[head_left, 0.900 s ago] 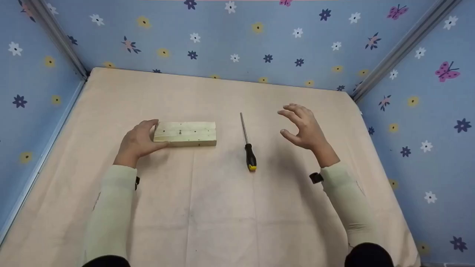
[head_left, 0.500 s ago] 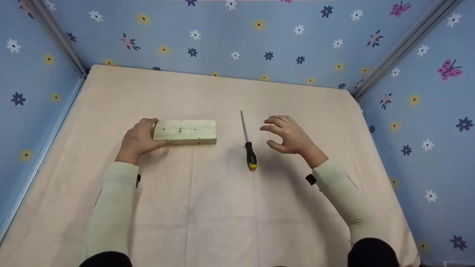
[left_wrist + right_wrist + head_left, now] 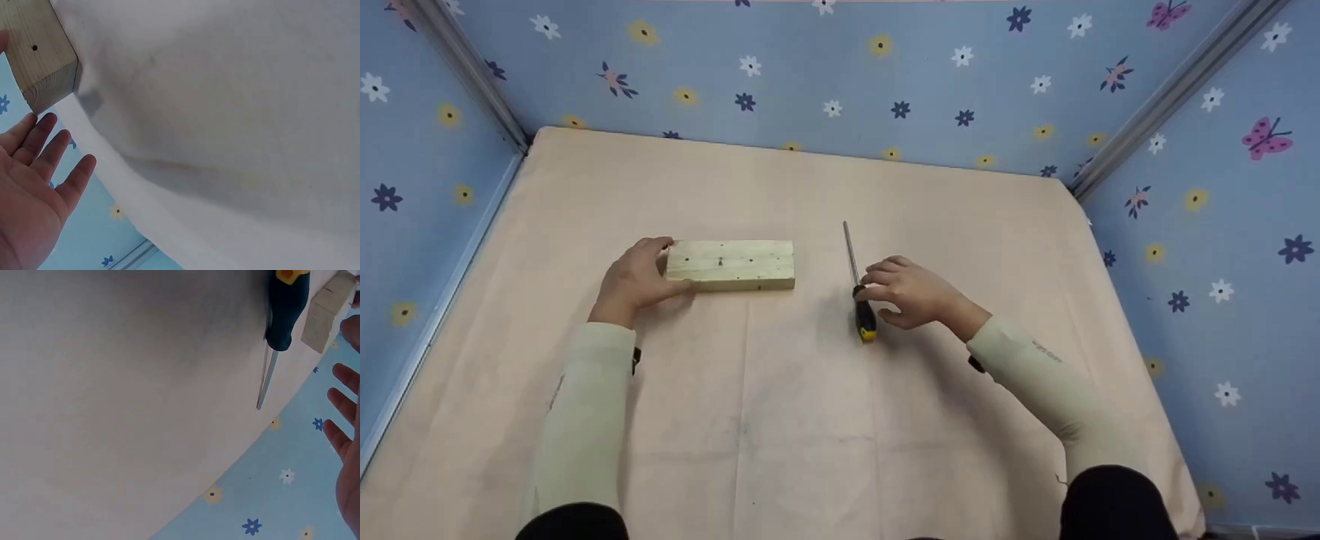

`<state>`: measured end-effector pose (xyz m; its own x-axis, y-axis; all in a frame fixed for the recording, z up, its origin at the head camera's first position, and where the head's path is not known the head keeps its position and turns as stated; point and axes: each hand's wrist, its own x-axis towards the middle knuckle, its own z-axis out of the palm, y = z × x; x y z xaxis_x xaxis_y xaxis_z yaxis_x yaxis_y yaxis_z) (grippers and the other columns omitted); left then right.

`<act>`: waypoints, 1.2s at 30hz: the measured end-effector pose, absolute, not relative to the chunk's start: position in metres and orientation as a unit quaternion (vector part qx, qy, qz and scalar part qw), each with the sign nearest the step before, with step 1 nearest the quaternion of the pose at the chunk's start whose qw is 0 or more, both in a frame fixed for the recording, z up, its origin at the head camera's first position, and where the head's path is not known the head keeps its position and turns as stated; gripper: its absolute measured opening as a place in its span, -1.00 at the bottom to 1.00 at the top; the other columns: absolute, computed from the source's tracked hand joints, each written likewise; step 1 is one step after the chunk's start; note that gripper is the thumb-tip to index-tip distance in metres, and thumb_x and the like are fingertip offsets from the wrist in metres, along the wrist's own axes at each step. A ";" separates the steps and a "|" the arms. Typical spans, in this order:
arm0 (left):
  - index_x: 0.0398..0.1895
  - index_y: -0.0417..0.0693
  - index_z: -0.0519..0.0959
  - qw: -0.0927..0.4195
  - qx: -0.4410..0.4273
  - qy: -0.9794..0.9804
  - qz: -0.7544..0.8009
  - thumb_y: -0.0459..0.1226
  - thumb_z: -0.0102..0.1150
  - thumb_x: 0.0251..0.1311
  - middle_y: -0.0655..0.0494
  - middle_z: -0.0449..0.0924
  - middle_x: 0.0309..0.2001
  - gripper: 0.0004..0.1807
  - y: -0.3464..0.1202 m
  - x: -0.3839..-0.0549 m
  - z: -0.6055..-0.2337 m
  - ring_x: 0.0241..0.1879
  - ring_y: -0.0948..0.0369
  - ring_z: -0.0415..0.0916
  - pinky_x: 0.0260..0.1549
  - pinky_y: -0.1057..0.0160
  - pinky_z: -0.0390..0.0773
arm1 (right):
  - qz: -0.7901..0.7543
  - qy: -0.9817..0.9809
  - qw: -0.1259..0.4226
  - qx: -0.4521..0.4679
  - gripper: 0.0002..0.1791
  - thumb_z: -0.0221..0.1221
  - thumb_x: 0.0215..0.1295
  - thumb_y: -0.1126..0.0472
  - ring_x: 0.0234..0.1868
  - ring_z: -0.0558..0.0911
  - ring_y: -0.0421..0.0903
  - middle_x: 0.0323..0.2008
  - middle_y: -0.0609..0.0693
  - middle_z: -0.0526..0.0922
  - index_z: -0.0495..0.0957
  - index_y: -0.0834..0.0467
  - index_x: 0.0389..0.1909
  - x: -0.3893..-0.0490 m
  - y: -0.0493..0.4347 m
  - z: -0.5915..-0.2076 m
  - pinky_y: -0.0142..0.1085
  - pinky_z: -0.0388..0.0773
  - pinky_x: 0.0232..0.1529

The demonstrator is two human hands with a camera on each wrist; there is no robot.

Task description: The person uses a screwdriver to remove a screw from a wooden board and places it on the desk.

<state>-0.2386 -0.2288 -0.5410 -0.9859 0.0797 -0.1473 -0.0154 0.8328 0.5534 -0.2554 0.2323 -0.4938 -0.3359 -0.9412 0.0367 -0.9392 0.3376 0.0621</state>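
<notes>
A pale wooden block (image 3: pixel 731 262) lies flat left of the middle in the head view, with several small dark holes or screw heads on top. My left hand (image 3: pixel 631 282) holds its left end, thumb along the near side and a fingertip at the far corner; in the left wrist view the other fingers (image 3: pixel 53 154) stay extended. A screwdriver (image 3: pixel 865 319) with a black and yellow handle lies right of the block, shaft pointing away. My right hand (image 3: pixel 913 292) hovers at the handle, its fingers over part of it; in the right wrist view the fingers (image 3: pixel 343 405) are spread, apart from the screwdriver.
A pale cloth (image 3: pixel 802 420) with fold creases covers the table. Blue flowered panels (image 3: pixel 810 75) stand behind it and at both sides, joined by grey corner posts (image 3: pixel 1177 97).
My right hand has moved left and down toward the near side, from well right of the screwdriver to over its handle. My left hand, the block and the screwdriver stay in place.
</notes>
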 end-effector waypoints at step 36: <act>0.44 -0.13 0.16 0.115 -0.012 0.941 0.317 0.03 0.32 -0.02 -0.24 0.21 0.39 -0.03 -0.225 -0.237 -0.535 0.38 -0.19 0.14 0.35 -0.17 0.18 | -0.094 -0.738 0.033 0.668 -0.91 0.13 0.37 0.19 -0.06 0.60 0.00 -0.15 0.01 0.60 0.58 -0.04 -0.19 -0.243 0.212 -0.526 -0.19 0.59 -0.03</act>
